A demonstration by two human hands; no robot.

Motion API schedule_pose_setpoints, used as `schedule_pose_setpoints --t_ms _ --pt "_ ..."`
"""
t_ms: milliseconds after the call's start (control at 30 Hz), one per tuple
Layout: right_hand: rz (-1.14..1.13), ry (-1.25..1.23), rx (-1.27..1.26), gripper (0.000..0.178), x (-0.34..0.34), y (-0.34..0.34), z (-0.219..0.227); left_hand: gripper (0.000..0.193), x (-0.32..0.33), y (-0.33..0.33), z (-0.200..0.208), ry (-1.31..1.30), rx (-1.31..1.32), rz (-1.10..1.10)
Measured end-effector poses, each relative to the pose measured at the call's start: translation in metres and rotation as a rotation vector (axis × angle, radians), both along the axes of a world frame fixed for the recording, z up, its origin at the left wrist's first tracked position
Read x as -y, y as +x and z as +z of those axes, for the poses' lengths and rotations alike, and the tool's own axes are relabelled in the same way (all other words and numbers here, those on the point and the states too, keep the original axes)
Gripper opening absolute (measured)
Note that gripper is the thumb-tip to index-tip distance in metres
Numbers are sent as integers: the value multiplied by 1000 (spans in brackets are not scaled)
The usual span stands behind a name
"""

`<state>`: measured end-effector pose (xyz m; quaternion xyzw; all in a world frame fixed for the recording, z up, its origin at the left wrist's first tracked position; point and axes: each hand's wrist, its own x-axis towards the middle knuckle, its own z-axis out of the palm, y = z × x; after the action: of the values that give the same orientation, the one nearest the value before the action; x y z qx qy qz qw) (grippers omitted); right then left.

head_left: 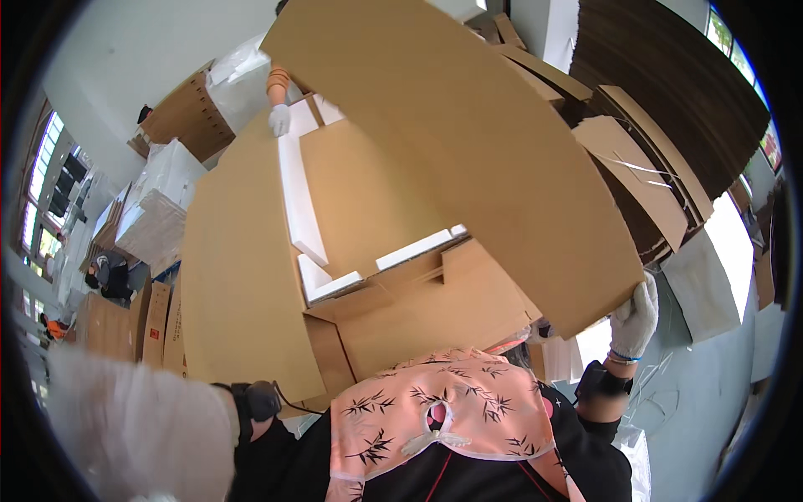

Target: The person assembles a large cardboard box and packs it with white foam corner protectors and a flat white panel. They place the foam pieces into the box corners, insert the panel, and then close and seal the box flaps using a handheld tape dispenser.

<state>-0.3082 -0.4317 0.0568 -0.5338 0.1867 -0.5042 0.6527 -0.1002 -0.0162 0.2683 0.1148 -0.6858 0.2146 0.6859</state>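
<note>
My right hand (634, 322), in a white glove, grips the near right corner of a large brown cardboard panel (468, 142). The panel slants over an open cardboard box (401, 309), hiding its right side. White foam strips (294, 197) line the box's left and near edges, around a flat brown surface (368, 184). A wide flap (234, 251) spreads out on the left. At the lower left, my left hand (142, 427) is a pale blur close to the camera, apart from the box; its fingers cannot be made out.
Another person's gloved hand (279, 120) rests at the box's far left corner. Stacked cardboard (644, 167) stands on the right, beside a white panel (711, 276). Wrapped white stacks (159, 205) and upright cartons (155, 326) stand on the left. Loose straps (652, 385) lie on the floor at right.
</note>
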Motion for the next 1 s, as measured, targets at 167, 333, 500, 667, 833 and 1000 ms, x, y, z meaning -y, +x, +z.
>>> schedule_pose_setpoints --t_ms 167,333,500,667,833,1000 --pt "222 146 -50 21 -15 9 -11 57 -47 124 -92 296 -954 704" --pt "371 73 -168 23 1 37 -4 45 -32 145 -113 379 -1195 332" --pt "468 52 -210 23 22 68 12 38 -36 145 -128 321 -1321 294" --pt "612 160 -134 24 44 119 25 36 -50 138 -131 540 -1193 799" --pt "816 263 49 41 28 165 33 37 -52 142 -141 250 -1363 991" --pt "1200 57 194 73 -9 219 26 36 -89 151 -167 83 -1444 1014"
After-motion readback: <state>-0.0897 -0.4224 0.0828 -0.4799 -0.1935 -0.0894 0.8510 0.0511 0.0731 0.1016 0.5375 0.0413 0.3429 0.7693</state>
